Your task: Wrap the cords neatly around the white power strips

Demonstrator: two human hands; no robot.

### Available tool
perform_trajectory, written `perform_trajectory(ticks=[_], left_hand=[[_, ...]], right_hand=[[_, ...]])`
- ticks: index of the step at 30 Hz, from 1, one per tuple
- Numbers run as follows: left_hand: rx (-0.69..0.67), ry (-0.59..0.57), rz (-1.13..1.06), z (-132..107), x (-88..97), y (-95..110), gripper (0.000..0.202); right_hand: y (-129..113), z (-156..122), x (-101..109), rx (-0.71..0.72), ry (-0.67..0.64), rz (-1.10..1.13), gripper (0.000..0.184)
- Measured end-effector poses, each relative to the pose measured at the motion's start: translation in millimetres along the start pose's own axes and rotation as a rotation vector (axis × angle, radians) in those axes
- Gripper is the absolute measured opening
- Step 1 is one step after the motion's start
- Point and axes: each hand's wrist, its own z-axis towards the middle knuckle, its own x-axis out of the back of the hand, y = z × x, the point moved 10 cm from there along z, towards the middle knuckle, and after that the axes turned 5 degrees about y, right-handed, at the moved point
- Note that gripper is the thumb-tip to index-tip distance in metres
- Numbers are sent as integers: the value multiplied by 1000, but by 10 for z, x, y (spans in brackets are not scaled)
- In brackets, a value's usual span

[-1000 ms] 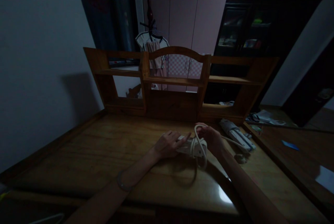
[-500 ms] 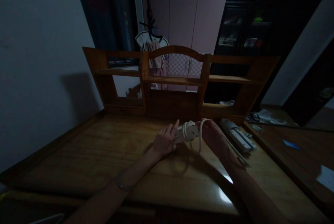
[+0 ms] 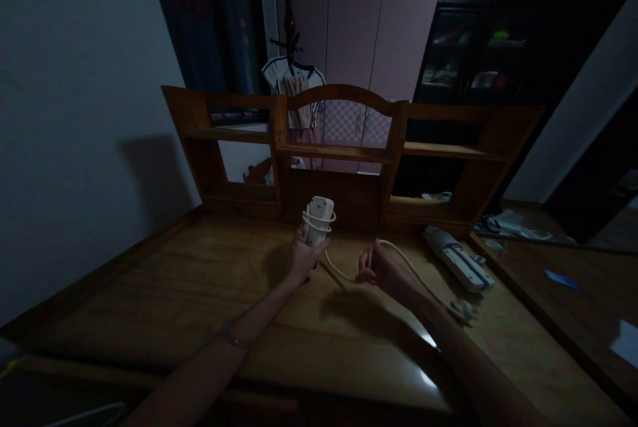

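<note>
My left hand (image 3: 304, 256) is closed round a white power strip (image 3: 318, 220), held upright above the wooden desk (image 3: 199, 294). A few turns of its white cord (image 3: 406, 266) wrap the strip's upper part. From there the cord sags across to my right hand (image 3: 381, 269), which is closed on it just to the right. Past my right hand the cord trails over the desk to its plug (image 3: 464, 311).
A second white power strip (image 3: 457, 258) lies on the desk at the right. A wooden shelf unit (image 3: 339, 151) stands along the desk's back edge. Papers (image 3: 506, 222) lie on a lower surface at right. A pink wardrobe and a dark cabinet stand behind.
My left hand has lifted the power strip from lying flat to standing upright and moved it left. My right hand has drawn the cord out to the right, away from the strip.
</note>
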Motion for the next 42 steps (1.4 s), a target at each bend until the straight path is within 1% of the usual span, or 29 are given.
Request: perform_trajectory(ticks=[2,4,8,10,11,13,14,16,17,19,20,22,24,27,29,32,33,35,37,38,39,40,42], left_hand=[[32,7,-45,2,-21,-39,51],[36,9,-68,-3,-36,-50,48],[19,27,-86,-17,-40,-58,47],[30,32,-75,-27,-43,-78,47],[35,32,-73,-32,-47,-82,47],[41,34,-81,-39,-46,-71,47],[40,30,-92,-42,-47,-54,47],[30,9,-121,-45,-56,-5,44],[22,-3,-133,-46,-61,22,42],[17,-7,-145,-47,-51,55,42],[24,5,-139,-47,-35,54,44],[36,25,-138,-46,-13,42,48],[25,16,-159,-45,-26,41,47],[15,-1,-167,-35,-51,16,47],[46,17,-144,-27,-35,-39,48],[66,31,-143,-25,-9,-63,50],[59,22,-150,-28,-13,-48,49],[41,4,-154,-38,-25,-13,47],[38,5,-144,-49,-26,1,45],[43,15,-135,-53,-21,-3,46],[49,30,-128,-55,-10,-9,47],[50,41,-128,-57,-1,-11,48],[45,44,-143,-56,1,-3,49]], right_hand=[[137,-24,-110,-56,-52,-94,65],[215,-74,-208,-98,-108,-187,66],[250,-239,-403,-156,-315,-375,66],[239,-317,-432,-157,-395,-491,67],[232,-336,-414,-150,-402,-559,67],[226,-331,-338,-113,-360,-747,65],[203,-305,-293,-59,-309,-878,64],[94,-241,-233,126,-160,-1188,60],[36,-225,-240,233,-90,-1331,59],[-28,-220,-295,410,2,-1532,56],[-30,-219,-317,458,22,-1585,55],[-38,-215,-330,506,51,-1617,51],[-115,-225,-309,545,114,-1566,44],[-319,-276,-235,613,256,-1357,32],[-470,-329,-119,642,414,-1202,29],[-580,-397,138,591,662,-988,34],[-582,-409,211,564,714,-920,36],[-573,-413,294,528,754,-819,41],[-594,-421,287,534,740,-807,42],[-610,-424,244,544,709,-846,41],[-621,-420,166,556,652,-918,40],[-607,-403,44,566,554,-1020,39],[-470,-378,-290,578,264,-1277,35]])
